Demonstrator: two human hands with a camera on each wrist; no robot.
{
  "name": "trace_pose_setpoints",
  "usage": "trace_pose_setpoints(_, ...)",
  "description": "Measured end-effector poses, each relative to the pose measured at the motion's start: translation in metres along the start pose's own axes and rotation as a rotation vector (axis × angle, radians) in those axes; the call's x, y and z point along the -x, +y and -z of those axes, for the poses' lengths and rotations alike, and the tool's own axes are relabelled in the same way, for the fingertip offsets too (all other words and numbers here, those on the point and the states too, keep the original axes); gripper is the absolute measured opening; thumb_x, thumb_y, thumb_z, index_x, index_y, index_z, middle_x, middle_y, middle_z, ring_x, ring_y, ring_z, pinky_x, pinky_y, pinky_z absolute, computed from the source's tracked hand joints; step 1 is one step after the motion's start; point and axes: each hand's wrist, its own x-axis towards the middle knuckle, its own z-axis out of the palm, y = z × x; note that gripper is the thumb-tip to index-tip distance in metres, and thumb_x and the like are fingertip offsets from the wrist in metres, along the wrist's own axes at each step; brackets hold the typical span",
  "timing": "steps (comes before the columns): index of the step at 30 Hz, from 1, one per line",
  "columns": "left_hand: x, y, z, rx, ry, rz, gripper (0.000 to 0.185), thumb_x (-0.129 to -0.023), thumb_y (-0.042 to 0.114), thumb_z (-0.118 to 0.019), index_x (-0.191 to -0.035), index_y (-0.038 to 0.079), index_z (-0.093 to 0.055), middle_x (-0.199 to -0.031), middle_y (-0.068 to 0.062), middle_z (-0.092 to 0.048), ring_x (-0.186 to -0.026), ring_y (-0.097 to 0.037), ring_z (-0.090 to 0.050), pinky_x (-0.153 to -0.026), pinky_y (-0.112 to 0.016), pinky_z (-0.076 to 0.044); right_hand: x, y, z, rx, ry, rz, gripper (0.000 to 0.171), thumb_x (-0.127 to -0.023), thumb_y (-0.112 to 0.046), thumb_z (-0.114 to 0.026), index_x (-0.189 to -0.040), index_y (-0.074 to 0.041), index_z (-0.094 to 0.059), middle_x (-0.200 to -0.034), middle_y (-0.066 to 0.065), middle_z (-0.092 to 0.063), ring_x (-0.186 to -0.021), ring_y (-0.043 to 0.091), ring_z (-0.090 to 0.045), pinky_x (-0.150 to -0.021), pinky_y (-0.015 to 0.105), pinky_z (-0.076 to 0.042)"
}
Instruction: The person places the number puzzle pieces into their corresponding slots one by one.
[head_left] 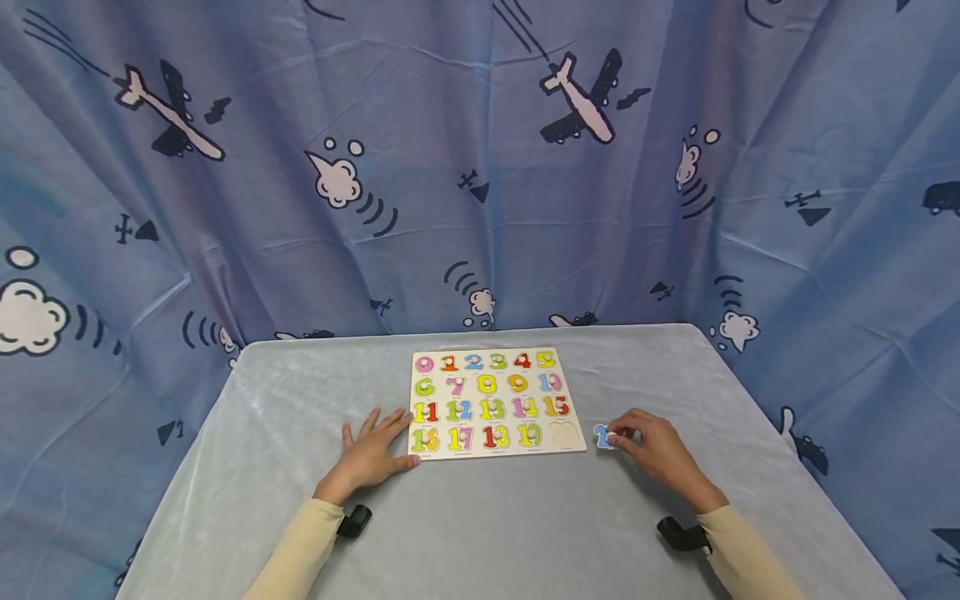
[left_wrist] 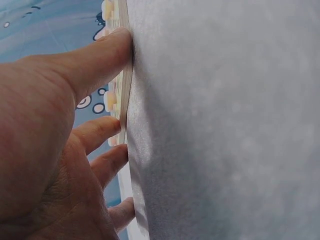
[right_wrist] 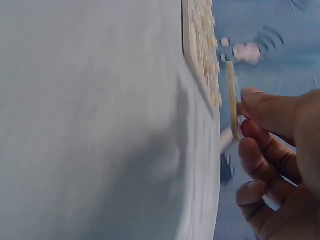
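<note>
A wooden number puzzle board (head_left: 495,402) lies on the grey table (head_left: 487,517), filled with coloured numbers except one bare slot (head_left: 564,432) at its bottom right. My left hand (head_left: 369,454) lies flat beside the board's left edge, fingers straight, thumb tip (left_wrist: 117,42) touching the board's edge (left_wrist: 126,85). My right hand (head_left: 652,446) is just right of the board and pinches a blue number piece (head_left: 602,436) by its peg. In the right wrist view that piece (right_wrist: 231,100) is held edge-on a little above the cloth, near the board (right_wrist: 200,55).
A blue curtain (head_left: 480,167) printed with planes and clouds hangs behind and around the table. The table's far edge (head_left: 472,332) runs just past the board. Bare grey cloth lies in front of the board and on both sides.
</note>
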Motion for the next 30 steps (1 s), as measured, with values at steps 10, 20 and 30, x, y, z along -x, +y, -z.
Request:
trace_pose_setpoints(10, 0.000, -0.001, -0.001, 0.008, -0.004, -0.002, 0.078, -0.083, 0.045, -0.075, -0.150, 0.022, -0.042, -0.160, -0.003, -0.033, -0.152, -0.041, -0.011, -0.108, -0.077, 0.004, -0.035, -0.023, -0.040, -0.057, -0.130, 0.068, 0.009, -0.081, -0.012, -0.079, -0.090, -0.012, -0.075, -0.082, -0.009, -0.063, -0.074, 0.000, -0.053, -0.068, 0.023, -0.047)
trace_pose_setpoints(20, -0.001, 0.000, -0.001, -0.001, 0.002, 0.008, 0.078, -0.084, 0.045, -0.074, -0.151, 0.023, -0.041, -0.161, -0.001, -0.032, -0.152, -0.041, -0.010, -0.109, -0.077, 0.005, -0.043, -0.027, -0.044, 0.010, -0.156, 0.057, 0.008, -0.081, -0.016, -0.079, -0.088, -0.014, -0.074, -0.081, -0.009, -0.063, -0.074, 0.003, -0.053, -0.071, 0.027, -0.048)
trace_pose_setpoints(30, 0.000, 0.000, 0.000, 0.010, -0.004, -0.003, 0.078, -0.084, 0.045, -0.075, -0.151, 0.022, -0.041, -0.161, -0.003, -0.032, -0.152, -0.042, -0.010, -0.108, -0.077, 0.005, -0.044, -0.029, -0.045, 0.003, -0.171, 0.044, 0.010, -0.081, -0.014, -0.079, -0.089, -0.012, -0.074, -0.082, -0.007, -0.062, -0.073, 0.004, -0.052, -0.070, 0.026, -0.048)
